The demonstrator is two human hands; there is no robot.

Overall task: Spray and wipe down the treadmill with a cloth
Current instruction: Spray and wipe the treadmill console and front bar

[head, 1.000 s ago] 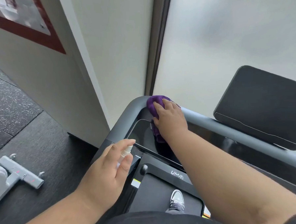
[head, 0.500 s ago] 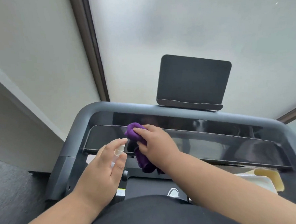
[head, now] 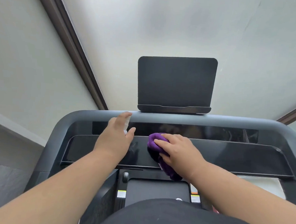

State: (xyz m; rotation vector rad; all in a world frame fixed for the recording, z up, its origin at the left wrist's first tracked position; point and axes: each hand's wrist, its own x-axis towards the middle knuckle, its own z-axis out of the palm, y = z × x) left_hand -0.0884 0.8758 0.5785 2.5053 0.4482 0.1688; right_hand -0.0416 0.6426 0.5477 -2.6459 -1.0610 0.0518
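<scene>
The treadmill's grey front rail (head: 229, 122) curves around a glossy black console panel (head: 235, 157). My right hand (head: 177, 151) presses a purple cloth (head: 155, 140) flat on the middle of that panel; the cloth's tail hangs below the panel edge. My left hand (head: 116, 136) hovers over the panel's left part and holds a small white spray bottle (head: 127, 123), mostly hidden behind the fingers, its nozzle near the rail. The dark tablet holder (head: 176, 82) stands upright on the rail behind both hands.
A frosted window with a dark frame (head: 70, 44) fills the background. The treadmill belt (head: 156, 191) lies below the console, with a black knob (head: 125, 176) at its left. Something white (head: 263, 184) lies at the lower right. Dark flooring (head: 6, 181) is on the left.
My right hand slid the cloth from the left corner rail to the middle of the panel. My left hand rose with the spray bottle toward the rail. My view swung right and centred on the console.
</scene>
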